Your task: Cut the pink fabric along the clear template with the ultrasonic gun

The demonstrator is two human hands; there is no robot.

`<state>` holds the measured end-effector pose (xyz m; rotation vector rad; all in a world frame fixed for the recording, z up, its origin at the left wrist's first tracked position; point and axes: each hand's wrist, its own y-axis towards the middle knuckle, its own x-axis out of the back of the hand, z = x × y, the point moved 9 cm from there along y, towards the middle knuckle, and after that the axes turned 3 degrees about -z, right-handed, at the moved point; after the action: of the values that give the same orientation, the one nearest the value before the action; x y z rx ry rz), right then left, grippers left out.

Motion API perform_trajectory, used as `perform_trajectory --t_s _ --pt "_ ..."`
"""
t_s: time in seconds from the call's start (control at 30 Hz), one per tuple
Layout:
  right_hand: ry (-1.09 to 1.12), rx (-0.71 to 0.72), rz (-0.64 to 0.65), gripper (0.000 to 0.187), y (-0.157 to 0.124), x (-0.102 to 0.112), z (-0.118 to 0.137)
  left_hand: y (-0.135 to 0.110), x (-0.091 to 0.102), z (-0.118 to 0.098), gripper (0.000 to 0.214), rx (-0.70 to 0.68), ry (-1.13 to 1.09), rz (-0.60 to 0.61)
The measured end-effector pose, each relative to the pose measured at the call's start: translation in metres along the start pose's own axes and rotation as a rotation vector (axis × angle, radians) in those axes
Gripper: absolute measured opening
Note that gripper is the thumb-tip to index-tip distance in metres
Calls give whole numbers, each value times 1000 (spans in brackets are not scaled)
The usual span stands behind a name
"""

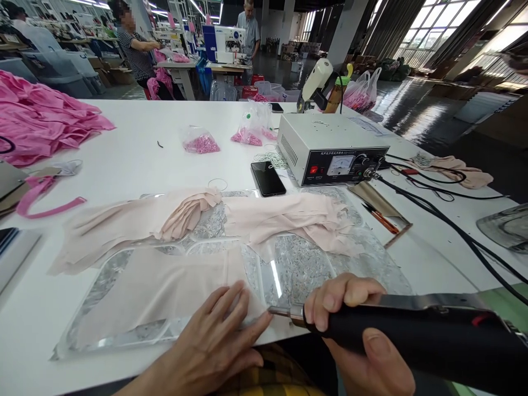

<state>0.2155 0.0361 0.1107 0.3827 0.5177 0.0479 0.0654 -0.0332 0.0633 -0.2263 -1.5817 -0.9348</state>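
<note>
**Pale cloth (177,283) under one hand, black tool (429,335) in the other**

The left hand (218,333) lies palm down, its fingers reaching over the right edge of the pale cloth; I suppose this keeps the thin piece from sliding. The right hand (342,297) is closed around the thick, rounded black tool, with its thumb on the near side, which probably gives steady control. The slim metal tip (282,312) points to the left forefinger and is just beside it; whether it touches the cloth, I cannot tell.

The cloth is smooth, soft-looking and almost flat, on a glossy clear mat (284,267) with a speckled pattern and raised borders. Behind it lie a left stack (124,220), with folded, layered ends, and a right stack (284,217), its edges uneven, both perhaps placed for easy reach. Farther back on the white bench (140,143) stands a boxy metal unit (330,132), with black cables (449,223) at its front.
</note>
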Motion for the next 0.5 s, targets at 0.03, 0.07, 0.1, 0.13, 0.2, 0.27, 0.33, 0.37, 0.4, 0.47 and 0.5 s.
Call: perform_trajectory --t_s 0.03,0.07,0.1,0.13,0.2,0.27,0.33,0.37,0.4,0.47,0.5 --pt "-7 1 11 15 -1 0 0 0 0 0 48 -2 -1 0" --pt "-13 1 18 15 -1 0 0 0 1 0 48 -4 -1 -1" --pt "-19 0 25 15 -1 -1 -1 1 1 0 48 -6 -2 -4" --pt "-24 -1 30 15 -1 -1 -2 1 2 1 48 -7 -2 -5" --pt "-26 1 36 14 0 -2 -3 1 1 1 49 -8 -6 0" --pt "-17 4 33 13 0 -3 -3 1 0 0 49 -4 -10 3" --pt "-13 -6 27 13 0 -5 -3 0 1 -1 53 2 -9 0" --pt "-18 -16 27 13 -1 -5 -3 0 2 -2 56 6 -12 -2" --pt "-28 -25 20 13 -1 -3 -4 0 4 -2 59 10 -22 0" --pt "-46 -36 -25 16 -1 11 -7 0 9 1 60 18 -71 20" --pt "-41 -18 -102 19 0 27 -8 -1 13 5 56 30 -103 31"
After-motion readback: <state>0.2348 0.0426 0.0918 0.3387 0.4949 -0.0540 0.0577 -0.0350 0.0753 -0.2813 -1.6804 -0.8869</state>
